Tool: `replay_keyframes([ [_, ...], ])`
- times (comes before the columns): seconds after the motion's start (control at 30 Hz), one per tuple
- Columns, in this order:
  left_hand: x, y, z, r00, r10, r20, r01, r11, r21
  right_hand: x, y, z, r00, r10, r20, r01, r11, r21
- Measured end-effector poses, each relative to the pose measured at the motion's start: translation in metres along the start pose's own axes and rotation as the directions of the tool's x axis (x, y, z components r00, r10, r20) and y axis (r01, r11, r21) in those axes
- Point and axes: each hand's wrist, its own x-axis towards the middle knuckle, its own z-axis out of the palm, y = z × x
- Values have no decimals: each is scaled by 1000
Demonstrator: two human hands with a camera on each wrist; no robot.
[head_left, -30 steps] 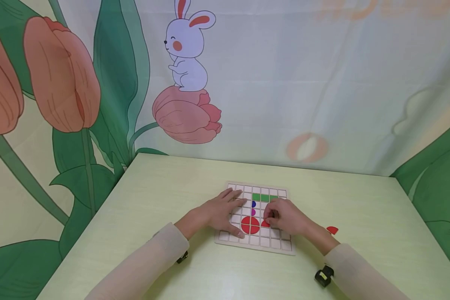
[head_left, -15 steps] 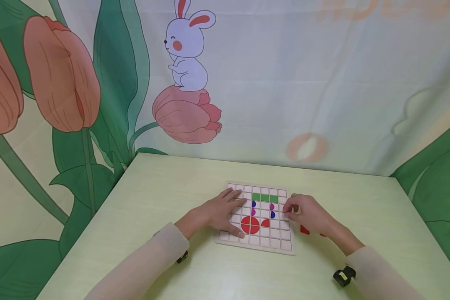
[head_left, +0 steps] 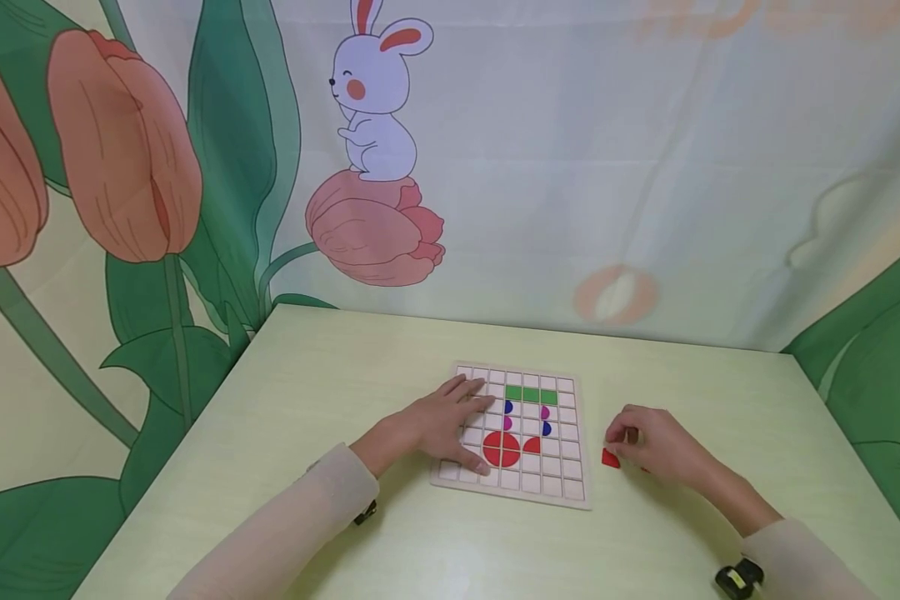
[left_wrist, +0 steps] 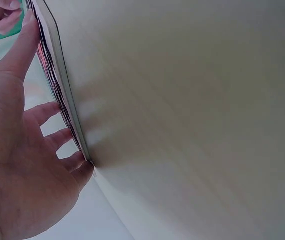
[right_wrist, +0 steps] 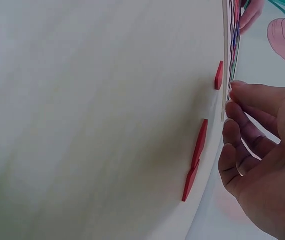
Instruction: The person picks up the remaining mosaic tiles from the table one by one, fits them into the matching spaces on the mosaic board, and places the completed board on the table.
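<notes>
Grid board (head_left: 551, 486): flat on the counter (head_left: 330, 358), landmark for all places here.
Left hand (head_left: 437, 423): fingers spread across the board's left part, grasping nothing.
Right hand (head_left: 654, 444): just beyond the board's right edge, fingers loosely bent, thumb and index tips close together; nothing is seen between them.
Near red piece (head_left: 610, 459): on the counter just right of the board, partly covered by the fingertips; contact cannot be told.
Two other red pieces (right_wrist: 200, 142) (right_wrist: 191, 181): farther right of the board, touching or overlapping.
Filled cells: green squares (head_left: 531, 395) toward the board's far side; a red disc of four quarters (head_left: 495, 457) nearer, one red quarter (head_left: 532, 446) beside it.
Pickup: probably the step in hand; thin pieces are best pinched by opposite edges, then lifted level.
Steadying: light pressure from the left should stop the board sliding without nudging pieces.
</notes>
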Motion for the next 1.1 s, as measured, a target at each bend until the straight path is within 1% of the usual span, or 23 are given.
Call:
replay_keyframes([
  [0.13,1,0,0,1000,-3,0,3,1000,2,-5,3,0,999,-32,12,32,999,-6],
  [0.23,1,0,-1,1000,-4,2,4,1000,-3,-8,3,0,999,-42,21,42,999,0],
  [0.43,0,1,-3,1000,-3,3,3,1000,-15,-11,7,0,997,-73,30,73,997,-18],
  [0.67,-1,2,-3,1000,4,5,-4,1000,-3,-12,10,2,997,-64,30,65,998,-23],
  [0.93,-1,2,-3,1000,0,5,0,1000,-7,-11,10,2,998,-59,35,59,998,-3],
  [1.1,-2,2,-3,1000,0,3,0,1000,-3,-11,11,4,998,-53,26,53,999,-4],
])
